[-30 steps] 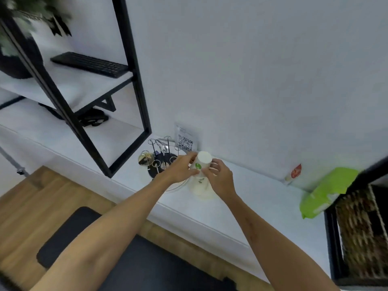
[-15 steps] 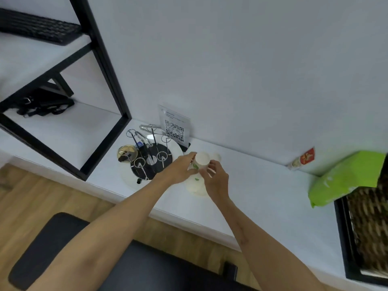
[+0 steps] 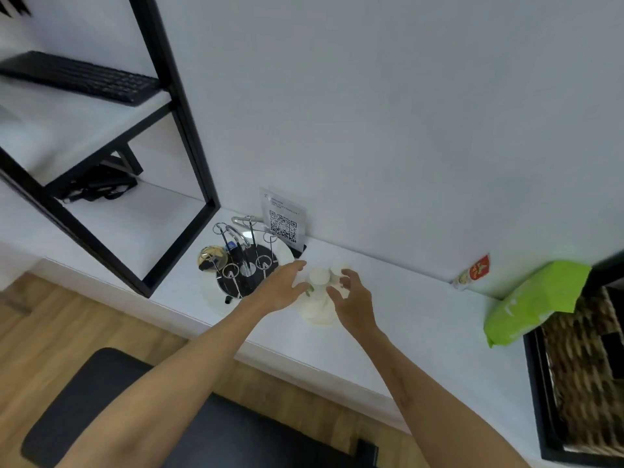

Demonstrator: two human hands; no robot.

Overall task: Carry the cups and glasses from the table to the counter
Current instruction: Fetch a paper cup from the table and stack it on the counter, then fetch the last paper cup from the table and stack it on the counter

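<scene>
A stack of upturned white paper cups (image 3: pixel 319 276) with green marks stands on the white counter (image 3: pixel 415 319), and a second white cup (image 3: pixel 337 271) is just behind it. My left hand (image 3: pixel 282 288) hovers at the stack's left with its fingers spread and off the cups. My right hand (image 3: pixel 353 298) is at the stack's right, fingers loosely spread, holding nothing. The lower part of the stack is partly hidden by both hands.
A wire cup rack on a round plate (image 3: pixel 243 265) stands left of the cups, with a QR-code sign (image 3: pixel 283 222) behind it. A black shelf frame (image 3: pixel 182 130) rises at left. A green packet (image 3: pixel 537 298) and a wicker basket (image 3: pixel 584 373) are at right.
Both hands held the top cup over the stack earlier. Now the cup sits on the stack and both hands have let go and drawn slightly apart.
</scene>
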